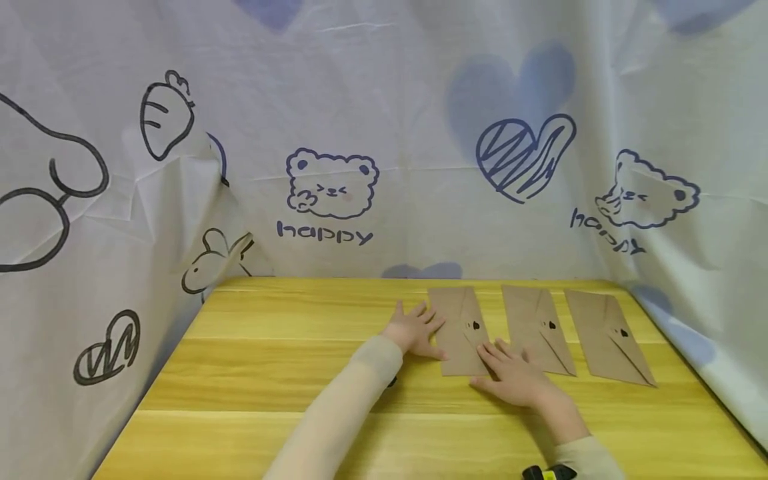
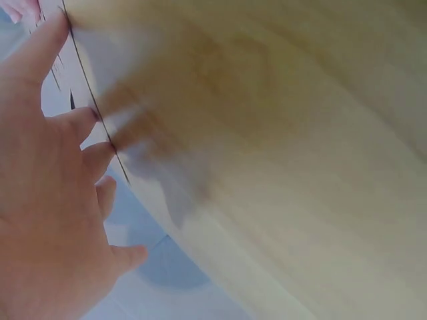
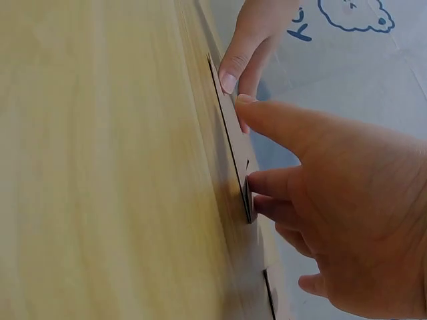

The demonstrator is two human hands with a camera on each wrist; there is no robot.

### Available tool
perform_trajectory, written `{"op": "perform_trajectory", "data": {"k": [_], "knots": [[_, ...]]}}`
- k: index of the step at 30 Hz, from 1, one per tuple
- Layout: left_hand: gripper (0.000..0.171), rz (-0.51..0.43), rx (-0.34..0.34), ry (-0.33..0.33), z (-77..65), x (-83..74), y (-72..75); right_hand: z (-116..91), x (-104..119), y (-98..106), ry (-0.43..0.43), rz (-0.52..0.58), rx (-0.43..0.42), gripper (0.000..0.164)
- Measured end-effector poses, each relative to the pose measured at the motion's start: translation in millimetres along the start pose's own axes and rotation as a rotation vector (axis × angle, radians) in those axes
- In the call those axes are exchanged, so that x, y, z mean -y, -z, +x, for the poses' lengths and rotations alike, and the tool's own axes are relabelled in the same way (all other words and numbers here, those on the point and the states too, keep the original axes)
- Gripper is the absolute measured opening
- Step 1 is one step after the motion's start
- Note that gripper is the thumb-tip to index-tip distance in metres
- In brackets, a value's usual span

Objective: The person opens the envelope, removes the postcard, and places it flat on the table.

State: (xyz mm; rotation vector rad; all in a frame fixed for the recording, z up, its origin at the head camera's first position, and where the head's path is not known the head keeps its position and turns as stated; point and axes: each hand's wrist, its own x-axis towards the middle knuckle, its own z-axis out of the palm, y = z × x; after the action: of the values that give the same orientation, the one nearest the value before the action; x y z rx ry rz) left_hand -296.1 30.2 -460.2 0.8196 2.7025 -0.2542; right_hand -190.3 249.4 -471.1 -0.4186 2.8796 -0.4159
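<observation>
Three brown paper envelopes lie in a row on the table, each with a small black heart mark near its flap. My left hand (image 1: 414,332), fingers spread, touches the left edge of the leftmost envelope (image 1: 456,343). At that envelope's lower right edge rest the fingertips of my right hand (image 1: 517,379), which is outstretched. The middle envelope (image 1: 528,313) is just beyond the right hand, partly covered by it. In the right wrist view, straight fingers of the right hand (image 3: 367,200) touch the thin envelope (image 3: 233,143), seen nearly edge-on.
The rightmost envelope (image 1: 600,333) lies near the right side of the wooden table (image 1: 264,393). A white cloth (image 1: 408,140) with blue and black drawings hangs behind the table and at both sides. A black-and-yellow wrist device (image 1: 549,473) is on the right wrist.
</observation>
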Motion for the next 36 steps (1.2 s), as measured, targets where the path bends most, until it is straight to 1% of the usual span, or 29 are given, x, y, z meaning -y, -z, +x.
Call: {"op": "perform_trajectory", "data": {"k": [5,9,13,21,27,31,36], "knots": [[0.087,-0.020,0.011,0.009,-7.7,3.9,-0.7,1.2,7.0,-1.7,0.015,-0.030,0.003,0.082],[0.087,-0.032,0.005,0.016,-15.8,7.1,-1.9,1.8,14.2,-2.5,0.025,-0.059,-0.003,0.078],[0.087,-0.046,0.008,0.009,-25.8,13.7,-4.7,1.3,25.9,-3.1,0.044,-0.095,0.000,0.073],[0.088,-0.047,0.021,0.005,-51.6,29.0,-15.8,-4.4,53.2,-5.9,0.094,-0.109,0.036,0.070],[0.088,-0.063,0.025,0.007,-70.9,40.1,-22.0,-6.0,70.4,-12.0,0.130,-0.107,0.040,0.069],[0.088,-0.087,0.024,0.016,-84.6,48.1,-23.4,-5.6,82.3,-15.4,0.174,-0.107,0.049,0.070],[0.088,-0.075,0.006,0.028,-103.6,59.9,-28.4,-2.1,100.2,-18.0,0.232,-0.098,0.071,0.067]]}}
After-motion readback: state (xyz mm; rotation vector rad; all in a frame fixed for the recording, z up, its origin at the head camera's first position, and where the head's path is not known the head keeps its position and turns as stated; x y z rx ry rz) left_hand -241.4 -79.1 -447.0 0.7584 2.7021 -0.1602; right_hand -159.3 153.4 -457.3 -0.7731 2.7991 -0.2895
